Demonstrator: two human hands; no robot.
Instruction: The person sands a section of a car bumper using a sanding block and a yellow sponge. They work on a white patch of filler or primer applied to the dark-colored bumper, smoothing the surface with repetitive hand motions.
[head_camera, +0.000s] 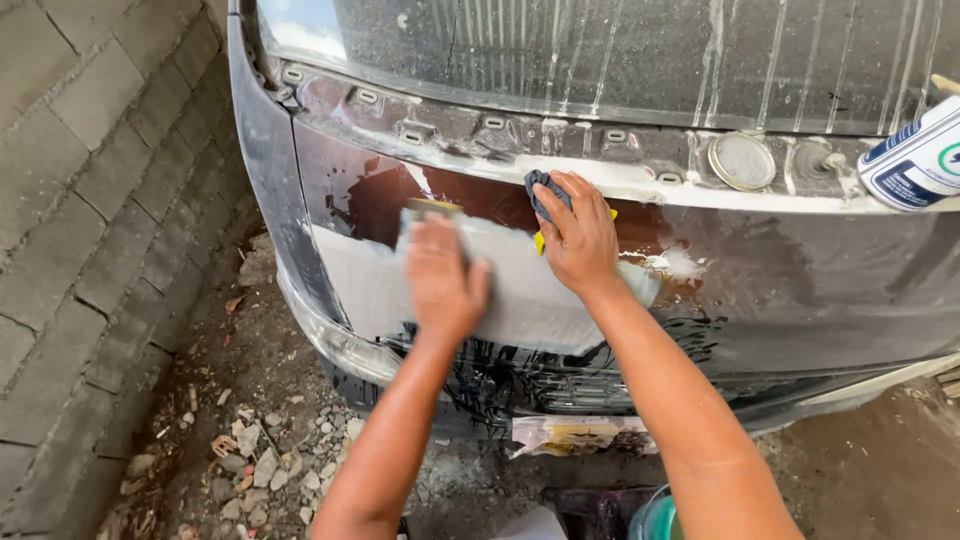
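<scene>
My left hand (441, 280) is blurred and presses a flat sanding block (428, 212) against a pale grey filler patch (525, 295) on the dark, wet car body panel (800, 280). The block's top edge shows above my fingers. My right hand (577, 235) rests on the panel just right of it, gripping a dark blue cloth (545, 192) with a bit of yellow beneath it. Brown bare areas surround the patch.
A white and blue can (915, 160) and a round tin lid (741, 160) sit on the ledge under the wet windscreen (620, 50). Paving blocks (90, 200) lie to the left. Rubble (265, 455) covers the ground; a teal bucket rim (655, 520) is below.
</scene>
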